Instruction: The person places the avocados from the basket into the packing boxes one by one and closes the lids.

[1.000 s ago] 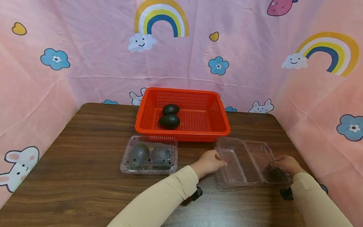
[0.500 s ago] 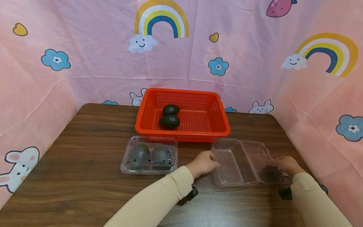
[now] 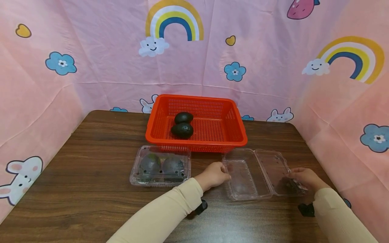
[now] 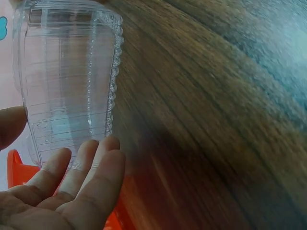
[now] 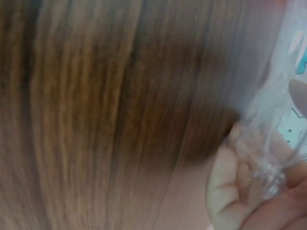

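An unfolded clear plastic clamshell container (image 3: 243,175), its lid (image 3: 273,168) laid back to the right, is between my hands on the right of the table. My left hand (image 3: 214,175) grips its left wall; in the left wrist view the thumb (image 4: 10,125) is at the rim and the fingers (image 4: 93,179) lie along the outer wall. At the lid's right edge, my right hand (image 3: 307,179) holds the plastic with curled fingers, blurred in the right wrist view. Left of these, a closed clamshell container (image 3: 161,180) holds two dark green avocados (image 3: 150,163).
A red plastic basket (image 3: 209,143) stands behind the containers, with two avocados (image 3: 182,130) in its left part. The wooden table (image 3: 76,189) has patterned pink cloth (image 3: 106,60) at its back and sides.
Both hands have shifted the unfolded clamshell container a little to the left. The basket and the closed container have stayed in place.
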A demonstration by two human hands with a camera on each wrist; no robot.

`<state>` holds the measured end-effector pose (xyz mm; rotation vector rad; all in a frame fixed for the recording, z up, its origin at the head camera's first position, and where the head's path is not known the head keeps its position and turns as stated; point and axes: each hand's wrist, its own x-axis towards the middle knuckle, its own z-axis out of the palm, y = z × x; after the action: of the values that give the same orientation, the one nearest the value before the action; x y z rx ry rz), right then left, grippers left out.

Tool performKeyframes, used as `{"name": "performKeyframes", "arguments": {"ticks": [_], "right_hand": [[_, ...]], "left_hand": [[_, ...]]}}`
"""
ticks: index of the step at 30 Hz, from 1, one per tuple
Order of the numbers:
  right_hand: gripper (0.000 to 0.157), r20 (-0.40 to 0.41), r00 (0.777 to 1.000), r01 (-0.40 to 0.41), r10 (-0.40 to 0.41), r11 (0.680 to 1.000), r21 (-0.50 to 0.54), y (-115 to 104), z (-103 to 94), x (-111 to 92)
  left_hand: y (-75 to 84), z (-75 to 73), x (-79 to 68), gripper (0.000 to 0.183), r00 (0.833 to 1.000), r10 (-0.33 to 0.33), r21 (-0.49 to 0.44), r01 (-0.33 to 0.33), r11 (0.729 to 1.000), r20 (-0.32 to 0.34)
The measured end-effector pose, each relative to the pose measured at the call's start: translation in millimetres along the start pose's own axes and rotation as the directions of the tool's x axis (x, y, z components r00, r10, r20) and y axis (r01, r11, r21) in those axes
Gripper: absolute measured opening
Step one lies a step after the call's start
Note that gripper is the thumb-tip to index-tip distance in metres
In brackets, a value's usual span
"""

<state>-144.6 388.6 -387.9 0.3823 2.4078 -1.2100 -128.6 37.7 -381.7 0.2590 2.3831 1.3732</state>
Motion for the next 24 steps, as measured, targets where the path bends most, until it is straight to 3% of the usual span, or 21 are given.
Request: {"name": "performKeyframes", "arguments": {"ticks": [7,16,24], "right_hand": [[0.048,0.088,0.995,0.051,-0.053,0.998,0.024,1.3,1.7,-2.9],[0.048,0.125,0.991,0.043,-0.056,0.994,0.1,11.5,1.8,-6.6],[0.033,0.204,0.973,0.069,-0.105,0.982,0.175,19.8,-4.6,-7.9]], "left_hand": [[-4.0,-6.3,0.1,0.016,1.0,-0.01,0.01,0.01,1.0,0.004],[-7.9,-11.2,-0.4,0.015,0.999,-0.036,0.037,0.035,0.999,0.008],[-9.4,-13.9,-1.8,0.012,0.999,-0.032,0.054,0.032,0.998,-0.004]]}}
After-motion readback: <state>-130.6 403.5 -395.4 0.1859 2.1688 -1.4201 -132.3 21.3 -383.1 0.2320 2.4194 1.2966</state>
